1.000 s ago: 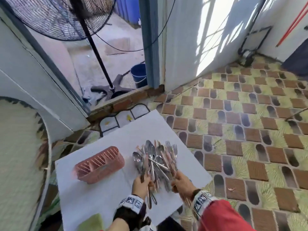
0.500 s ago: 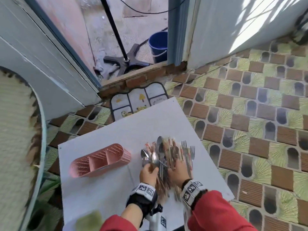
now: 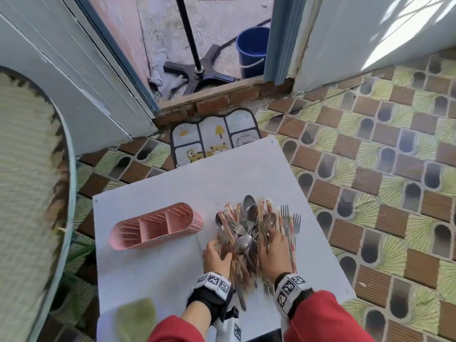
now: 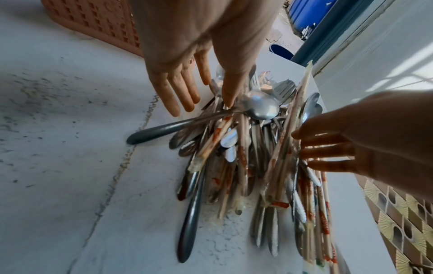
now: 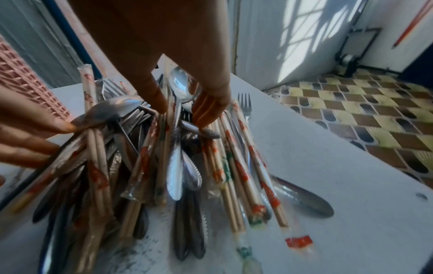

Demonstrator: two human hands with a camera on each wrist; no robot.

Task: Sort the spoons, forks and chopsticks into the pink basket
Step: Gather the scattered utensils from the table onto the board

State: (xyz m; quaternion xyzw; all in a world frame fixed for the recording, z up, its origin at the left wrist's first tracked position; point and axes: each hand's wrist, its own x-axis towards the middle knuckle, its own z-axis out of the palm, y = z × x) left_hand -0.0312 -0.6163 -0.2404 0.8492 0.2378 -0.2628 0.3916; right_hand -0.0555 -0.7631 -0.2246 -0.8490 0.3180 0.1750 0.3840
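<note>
A mixed pile of spoons, forks and wrapped chopsticks lies on the white table, right of the pink basket. The basket lies on its side, and its three compartments look empty. My left hand presses the pile's left flank with straight fingers. My right hand presses the right flank, with its fingers against the chopsticks. In the right wrist view the right hand reaches down into the pile, and the left hand touches a spoon bowl. Two forks stick out at the pile's right.
A green cloth lies at the table's near left corner. The table's right edge drops to tiled floor. Beyond the table are a doormat, a fan stand and a blue bucket. A round woven surface fills the left.
Both hands have slid forward from the pile's near end to its flanks and drawn closer together, bunching the cutlery. The head view has tilted down.
</note>
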